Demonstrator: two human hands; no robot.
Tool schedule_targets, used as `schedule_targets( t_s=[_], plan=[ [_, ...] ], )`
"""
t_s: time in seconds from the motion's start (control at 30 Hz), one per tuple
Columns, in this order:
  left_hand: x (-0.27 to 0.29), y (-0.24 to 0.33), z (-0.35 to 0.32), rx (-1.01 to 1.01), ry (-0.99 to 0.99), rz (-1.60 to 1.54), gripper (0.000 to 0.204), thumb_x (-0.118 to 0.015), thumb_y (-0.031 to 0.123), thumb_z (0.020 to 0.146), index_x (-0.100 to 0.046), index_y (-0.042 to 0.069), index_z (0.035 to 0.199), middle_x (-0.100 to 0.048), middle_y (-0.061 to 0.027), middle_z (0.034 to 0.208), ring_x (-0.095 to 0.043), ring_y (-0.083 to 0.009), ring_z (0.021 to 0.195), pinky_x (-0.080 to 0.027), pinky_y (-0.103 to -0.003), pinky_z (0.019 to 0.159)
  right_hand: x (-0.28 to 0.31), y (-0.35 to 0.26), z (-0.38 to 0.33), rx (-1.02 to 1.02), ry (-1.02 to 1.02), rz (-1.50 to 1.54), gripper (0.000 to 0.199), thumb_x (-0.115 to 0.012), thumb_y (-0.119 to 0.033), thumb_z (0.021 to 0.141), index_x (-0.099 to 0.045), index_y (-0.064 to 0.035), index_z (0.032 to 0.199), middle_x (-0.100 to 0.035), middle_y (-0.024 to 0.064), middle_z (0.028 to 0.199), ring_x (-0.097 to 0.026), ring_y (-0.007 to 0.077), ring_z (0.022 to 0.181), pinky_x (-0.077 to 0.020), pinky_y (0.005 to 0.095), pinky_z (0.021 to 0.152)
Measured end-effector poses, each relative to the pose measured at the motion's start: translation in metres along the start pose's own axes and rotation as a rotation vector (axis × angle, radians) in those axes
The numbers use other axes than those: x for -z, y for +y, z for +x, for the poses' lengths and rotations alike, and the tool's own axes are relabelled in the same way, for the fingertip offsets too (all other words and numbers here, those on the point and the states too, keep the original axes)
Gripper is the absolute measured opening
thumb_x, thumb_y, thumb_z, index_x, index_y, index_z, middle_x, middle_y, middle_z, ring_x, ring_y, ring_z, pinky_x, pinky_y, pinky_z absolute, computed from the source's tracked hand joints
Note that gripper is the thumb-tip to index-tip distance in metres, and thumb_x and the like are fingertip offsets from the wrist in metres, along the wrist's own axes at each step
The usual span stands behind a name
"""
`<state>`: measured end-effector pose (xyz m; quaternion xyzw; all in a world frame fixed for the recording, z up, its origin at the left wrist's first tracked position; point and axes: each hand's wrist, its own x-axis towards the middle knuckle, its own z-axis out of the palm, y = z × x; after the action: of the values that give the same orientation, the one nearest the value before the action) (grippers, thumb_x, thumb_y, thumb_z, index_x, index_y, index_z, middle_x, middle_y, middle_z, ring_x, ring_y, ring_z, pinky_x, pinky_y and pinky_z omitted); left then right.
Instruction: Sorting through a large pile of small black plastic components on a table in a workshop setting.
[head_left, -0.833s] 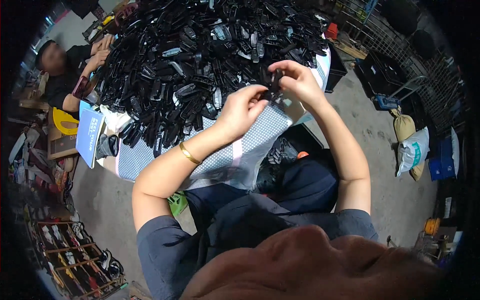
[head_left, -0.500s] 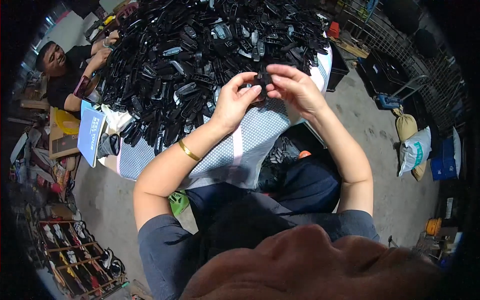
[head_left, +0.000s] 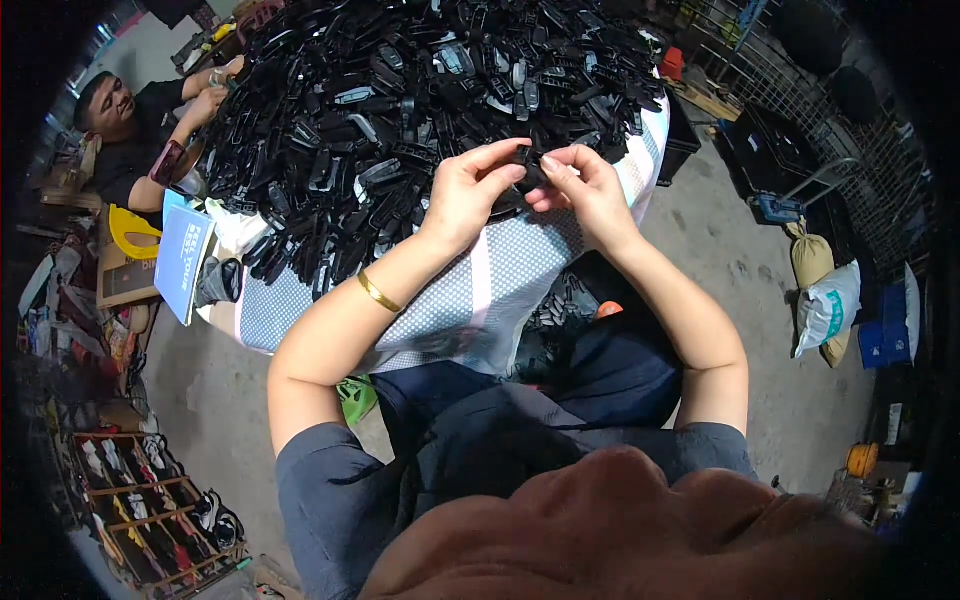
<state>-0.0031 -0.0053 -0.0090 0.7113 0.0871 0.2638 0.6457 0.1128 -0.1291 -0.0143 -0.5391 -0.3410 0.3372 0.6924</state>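
Note:
My left hand (head_left: 470, 195) and my right hand (head_left: 582, 188) meet over the near edge of a table and together pinch one small black plastic part (head_left: 527, 168) between their fingertips. A gold bangle (head_left: 378, 294) circles my left wrist. Just beyond my fingers rises a large heap of similar black plastic parts (head_left: 400, 90) that covers most of the table. The table's dotted grey-and-white cloth (head_left: 500, 290) hangs down toward my lap.
Another person (head_left: 130, 120) sits at the far left of the table with hands at the heap. A blue booklet (head_left: 185, 262) and a yellow object (head_left: 130, 228) lie at the left. Sacks (head_left: 825, 300) and crates stand on the concrete floor at the right. A rack (head_left: 150, 510) stands lower left.
Both hands have drawn closer together and a little nearer to me, from the heap's edge to over the cloth, still holding the small black part.

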Motion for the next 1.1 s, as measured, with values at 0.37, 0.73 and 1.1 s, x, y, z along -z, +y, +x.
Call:
schedule_targets(
  t_s=[0.37,0.73,1.1],
  plan=[
    [0.0,0.009,0.004,0.069,-0.111,-0.455,0.027,-0.052,0.014,0.089,-0.057,-0.001,0.111,-0.062,-0.0079,0.101,-0.056,-0.0142,0.095,-0.043,-0.026,0.087,-0.001,-0.002,-0.004,0.172,-0.118,-0.443,0.03,-0.061,-0.016,0.085,-0.049,0.0015,0.106,-0.058,0.0033,0.083,-0.057,0.0075,0.065,-0.0473,0.0201,0.056],
    [0.01,0.019,0.009,0.092,-0.288,-0.256,0.028,-0.052,0.015,0.089,-0.054,-0.001,0.112,-0.06,-0.0098,0.105,-0.056,-0.015,0.097,-0.044,-0.028,0.088,0.007,-0.037,-0.012,0.22,-0.221,-0.834,0.028,-0.065,-0.023,0.078,-0.06,0.0046,0.077,-0.053,0.0045,0.059,-0.047,0.0082,0.056,-0.0365,0.0271,0.049],
    [0.027,0.042,0.005,-0.306,-0.314,1.147,0.019,-0.067,0.021,0.071,-0.066,0.003,0.077,-0.06,-0.0109,0.075,-0.052,-0.0266,0.078,-0.042,-0.035,0.074,0.026,-0.035,-0.003,0.392,-0.493,-1.08,0.024,-0.068,-0.02,0.074,-0.063,-0.0003,0.086,-0.063,0.0132,0.078,-0.062,0.0247,0.067,-0.0475,0.0335,0.06]
  ],
)
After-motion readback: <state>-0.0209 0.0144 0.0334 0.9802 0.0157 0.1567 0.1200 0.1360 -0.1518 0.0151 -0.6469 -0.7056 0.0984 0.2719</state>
